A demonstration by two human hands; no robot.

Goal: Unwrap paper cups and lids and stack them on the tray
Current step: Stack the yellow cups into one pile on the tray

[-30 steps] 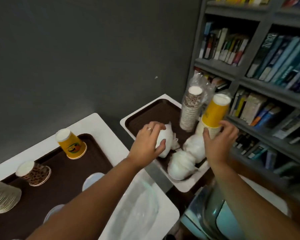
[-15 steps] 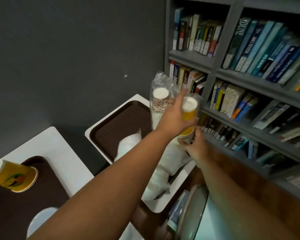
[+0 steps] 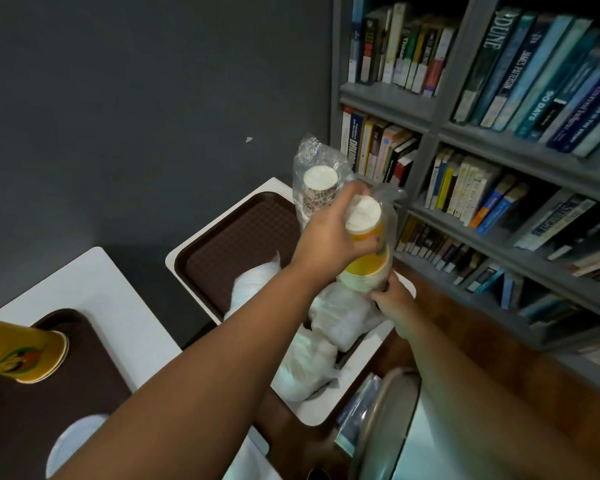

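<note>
A plastic-wrapped stack of yellow paper cups (image 3: 366,247) stands upside down at the far right of a brown tray (image 3: 236,237). My left hand (image 3: 329,237) grips its top end, fingers curled round the upper cups. My right hand (image 3: 390,299) holds the wrap at the stack's lower end. Behind it stands a second wrapped stack of patterned cups (image 3: 317,190). Wrapped bundles of white lids (image 3: 340,317) lie on the tray's near part. A single yellow cup (image 3: 25,355) stands upside down on the left brown tray (image 3: 49,403).
A grey bookshelf (image 3: 499,140) full of books rises close to the right of the stacks. A dark grey wall is behind. A white lid (image 3: 73,441) lies on the left tray. A round-rimmed bin (image 3: 378,427) sits at lower right, below the table edge.
My left hand left the white lid bundle and took the top of the yellow cup stack. My right hand slid down to the stack's base. The view turned right and closer.
</note>
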